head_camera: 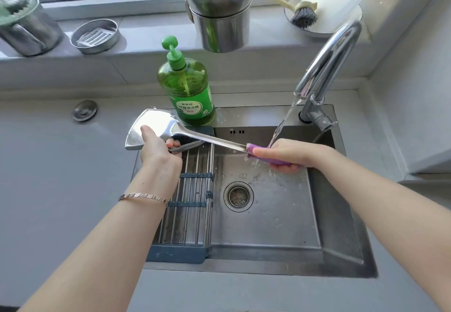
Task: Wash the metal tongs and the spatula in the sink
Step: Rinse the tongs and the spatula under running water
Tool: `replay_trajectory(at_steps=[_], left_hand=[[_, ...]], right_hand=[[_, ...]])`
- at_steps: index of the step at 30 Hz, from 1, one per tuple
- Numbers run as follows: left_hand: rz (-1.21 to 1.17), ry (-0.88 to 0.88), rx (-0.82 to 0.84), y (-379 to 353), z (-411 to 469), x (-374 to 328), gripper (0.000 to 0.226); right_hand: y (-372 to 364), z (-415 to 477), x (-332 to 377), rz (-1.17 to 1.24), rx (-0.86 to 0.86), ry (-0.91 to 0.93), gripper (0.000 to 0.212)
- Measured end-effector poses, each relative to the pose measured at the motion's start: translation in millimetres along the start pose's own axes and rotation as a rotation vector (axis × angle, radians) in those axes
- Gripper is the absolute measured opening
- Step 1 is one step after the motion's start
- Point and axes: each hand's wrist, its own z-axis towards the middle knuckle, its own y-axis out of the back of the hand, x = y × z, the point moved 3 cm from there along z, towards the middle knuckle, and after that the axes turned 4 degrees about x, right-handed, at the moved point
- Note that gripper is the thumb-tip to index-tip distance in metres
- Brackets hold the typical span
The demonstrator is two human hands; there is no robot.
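Note:
A metal spatula (156, 122) with a purple handle lies across the sink (268, 226), blade to the left. My left hand (158, 148) grips the blade's lower edge, thumb on top and fingers curled beneath. My right hand (290, 154) is wrapped round the purple handle under the running water (284, 122) from the faucet (329, 63). The metal tongs (189, 146) lie on the drying rack (192, 202) just under the spatula's neck, partly hidden by my left hand.
A green dish-soap bottle (189, 89) stands at the sink's back edge. On the window ledge are stacked steel pots (219, 11), a steel soap dish (95, 36), a steel canister (26, 26) and a dish brush (302, 15). The drain (238, 195) sits mid-basin.

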Motion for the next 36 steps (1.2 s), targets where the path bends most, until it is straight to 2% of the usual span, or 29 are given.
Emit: replay_trajectory(at_steps=[1, 2, 3, 4, 7, 9, 10, 11, 13, 15, 16, 18, 19, 22, 23, 24, 26, 27, 29, 32, 34, 36], left_hand=[[-0.021, 0.004, 0.016, 0.6, 1.7, 0.2, 0.028], [-0.040, 0.005, 0.025, 0.9, 2.3, 0.3, 0.028], [-0.054, 0.002, 0.019, 0.9, 2.4, 0.1, 0.028], [-0.065, -0.003, -0.002, 1.0, 2.1, 0.0, 0.030], [-0.087, 0.000, -0.107, 1.9, -1.5, 1.6, 0.038], [-0.095, -0.001, -0.161, 3.5, -4.1, 3.1, 0.041], [-0.090, -0.002, -0.174, 3.6, -4.9, 3.2, 0.041], [-0.077, -0.003, -0.178, 3.0, -5.1, 2.4, 0.041], [-0.050, -0.006, -0.177, 3.3, -3.8, -0.9, 0.041], [-0.046, 0.000, -0.162, 5.9, -2.1, -4.4, 0.042], [-0.059, -0.001, -0.137, 7.1, -1.1, -5.8, 0.041], [-0.123, -0.013, -0.033, 7.4, 1.7, -7.7, 0.036], [-0.170, -0.020, 0.032, 6.5, 3.1, -8.9, 0.033], [-0.262, -0.050, 0.180, 4.6, 6.5, -14.6, 0.033], [-0.269, -0.048, 0.215, 4.0, 6.9, -14.1, 0.033], [-0.264, -0.038, 0.243, 3.6, 6.5, -11.8, 0.032], [-0.236, 0.005, 0.266, 3.1, 5.3, -1.0, 0.031], [-0.228, 0.036, 0.266, 2.0, 3.9, 7.0, 0.032], [-0.232, 0.097, 0.272, -2.0, -1.1, 24.3, 0.034], [-0.247, 0.162, 0.280, -5.5, -7.0, 43.3, 0.029], [-0.190, 0.233, 0.302, -3.2, -3.6, 51.8, 0.030], [-0.040, 0.325, 0.316, 0.2, 2.3, 61.9, 0.044]], right_hand=[[0.7, -2.5, -0.1, 0.049, 0.073, 0.000, 0.072], [1.7, -3.2, -0.2, 0.056, 0.057, 0.010, 0.072], [2.0, -1.3, 0.0, 0.006, -0.045, 0.033, 0.071], [2.3, 2.9, 0.4, -0.114, -0.224, 0.068, 0.071], [-4.9, 11.4, 4.3, -0.623, -0.904, 0.258, 0.077], [-9.7, 10.9, 7.9, -0.706, -1.024, 0.302, 0.078], [-10.5, 13.5, 9.2, -0.726, -1.010, 0.283, 0.077], [-8.6, 17.0, 10.5, -0.713, -0.924, 0.231, 0.075], [-5.3, 20.4, 14.6, -0.597, -0.652, 0.125, 0.066], [-1.9, 21.3, 22.1, -0.337, -0.350, 0.056, 0.051], [-0.8, 23.7, 21.5, -0.124, -0.190, 0.013, 0.047], [0.9, 24.6, 11.0, 0.302, 0.106, -0.069, 0.043], [3.5, 24.3, 2.8, 0.439, 0.219, -0.093, 0.041], [2.0, 17.4, -21.2, 0.686, 0.427, -0.277, 0.059], [-0.5, 15.4, -28.7, 0.643, 0.407, -0.335, 0.062], [-3.2, 14.1, -35.9, 0.501, 0.350, -0.355, 0.061], [-8.3, 9.4, -36.4, 0.135, 0.224, -0.316, 0.060], [-11.5, 8.6, -31.3, 0.044, 0.159, -0.242, 0.062], [-19.8, 6.5, -18.3, 0.104, 0.100, -0.063, 0.064], [-29.3, -7.4, -9.9, 0.425, 0.131, -0.008, 0.056], [-24.4, -15.3, -14.8, 0.290, -0.015, -0.015, 0.058], [-10.3, -27.0, -19.0, -0.083, -0.272, -0.004, 0.059]])
